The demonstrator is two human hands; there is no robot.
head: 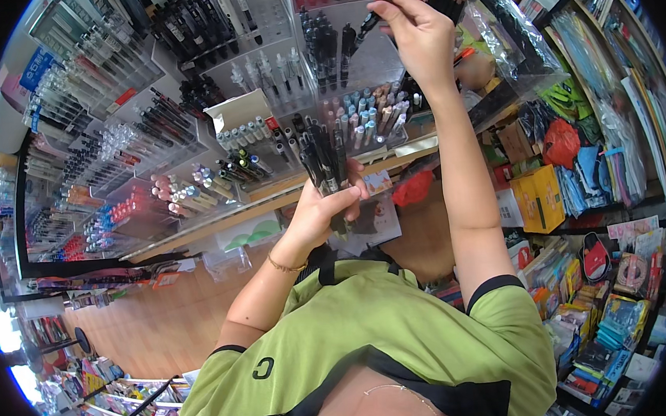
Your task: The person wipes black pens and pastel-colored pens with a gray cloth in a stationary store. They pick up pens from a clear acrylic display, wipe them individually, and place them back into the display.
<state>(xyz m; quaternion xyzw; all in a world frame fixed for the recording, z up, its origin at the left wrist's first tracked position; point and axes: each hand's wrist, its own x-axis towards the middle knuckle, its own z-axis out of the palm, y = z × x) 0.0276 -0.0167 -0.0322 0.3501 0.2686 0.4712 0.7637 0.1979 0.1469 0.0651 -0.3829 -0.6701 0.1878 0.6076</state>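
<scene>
My left hand (324, 206), with a bracelet at the wrist, grips a bundle of black pens (324, 161) upright in front of the display's lower edge. Raised at the upper right, my right hand (412, 23) pinches a single black pen (367, 26) between thumb and fingers. That pen slants over a clear acrylic compartment (377, 61), where several black pens (320, 45) stand on the left side. Below this compartment are pastel-capped markers (366, 111) in a clear tray. An opened white box (237, 111) sits left of them, behind a row of white-capped markers (243, 134).
Tiered acrylic racks of pens (145, 129) extend left. A wooden display edge (221, 208) runs below them. On the right are shelves with bagged goods, a yellow box (537, 199) and a red plastic bag (561, 142). Another red bag (412, 188) hangs below the display edge.
</scene>
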